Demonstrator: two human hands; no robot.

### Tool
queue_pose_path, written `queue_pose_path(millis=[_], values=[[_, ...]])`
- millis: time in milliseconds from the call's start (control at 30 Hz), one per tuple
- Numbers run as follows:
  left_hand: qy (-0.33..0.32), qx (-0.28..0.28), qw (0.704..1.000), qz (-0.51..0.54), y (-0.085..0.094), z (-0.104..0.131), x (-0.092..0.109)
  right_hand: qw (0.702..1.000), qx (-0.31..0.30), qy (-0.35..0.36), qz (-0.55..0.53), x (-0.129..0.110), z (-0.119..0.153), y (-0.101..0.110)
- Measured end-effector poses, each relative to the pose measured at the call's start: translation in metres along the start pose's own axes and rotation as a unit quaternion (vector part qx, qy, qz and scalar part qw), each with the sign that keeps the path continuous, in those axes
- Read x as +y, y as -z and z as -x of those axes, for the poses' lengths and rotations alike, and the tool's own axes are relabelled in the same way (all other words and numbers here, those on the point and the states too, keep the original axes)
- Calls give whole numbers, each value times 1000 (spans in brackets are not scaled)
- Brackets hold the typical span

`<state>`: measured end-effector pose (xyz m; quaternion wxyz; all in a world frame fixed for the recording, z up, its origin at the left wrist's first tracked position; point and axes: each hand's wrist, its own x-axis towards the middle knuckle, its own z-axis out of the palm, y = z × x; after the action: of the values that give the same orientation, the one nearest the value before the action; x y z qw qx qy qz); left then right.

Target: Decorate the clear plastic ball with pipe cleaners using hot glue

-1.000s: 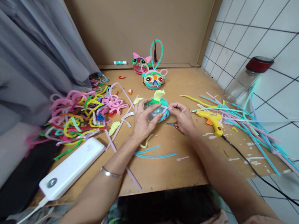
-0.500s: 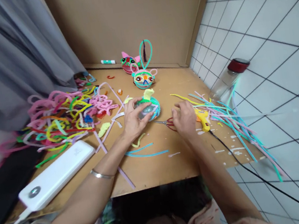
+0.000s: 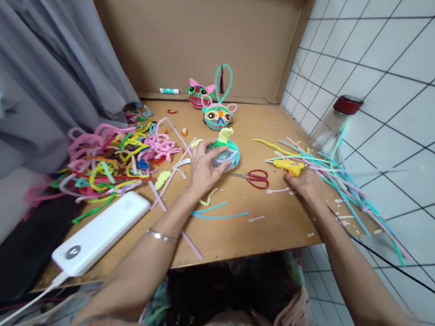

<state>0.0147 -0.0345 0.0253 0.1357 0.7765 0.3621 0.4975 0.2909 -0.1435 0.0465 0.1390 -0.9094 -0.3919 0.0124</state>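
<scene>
My left hand [image 3: 203, 170] grips a round pipe-cleaner ornament [image 3: 233, 152], teal and blue around a clear or greyish middle, with a pale yellow tuft on top. At the right, my right hand [image 3: 307, 185] has its fingers around the handle of a yellow hot glue gun [image 3: 288, 166], whose nozzle points left. Red-handled scissors [image 3: 258, 179] lie on the table between both hands. Cut blue pipe cleaners [image 3: 221, 217] and a bent pale yellow piece [image 3: 208, 197] rest nearer the table's front edge.
A tangled heap of coloured pipe cleaners [image 3: 108, 162] and a white power bank [image 3: 104, 233] are at left. Two finished animal-face ornaments [image 3: 218, 116] stand behind. Long pipe cleaners [image 3: 337, 178] and a red-lidded bottle [image 3: 336, 119] are by the tiled wall. The glue gun's black cord [image 3: 398, 267] trails off right.
My right hand has moved right, from beside the scissors to the glue gun, and closed on its handle. The scissors now show fully. My left hand keeps hold of the ornament.
</scene>
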Motion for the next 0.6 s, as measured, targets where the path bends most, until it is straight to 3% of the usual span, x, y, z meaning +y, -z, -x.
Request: queue_pose_path(millis=[200,400,500,600], values=[[-11,4,1000,-16,0,1,-1,981,86,-24,-173,-11,28,1],[-20,11,1000,-19,1,1,-4,922,177,50,-342,-70,19,-8],[-8,22,1000,-6,1,0,-4,913,178,63,-362,-91,9,-17],[13,28,999,18,2,0,-3,923,184,68,-332,-95,9,-25]])
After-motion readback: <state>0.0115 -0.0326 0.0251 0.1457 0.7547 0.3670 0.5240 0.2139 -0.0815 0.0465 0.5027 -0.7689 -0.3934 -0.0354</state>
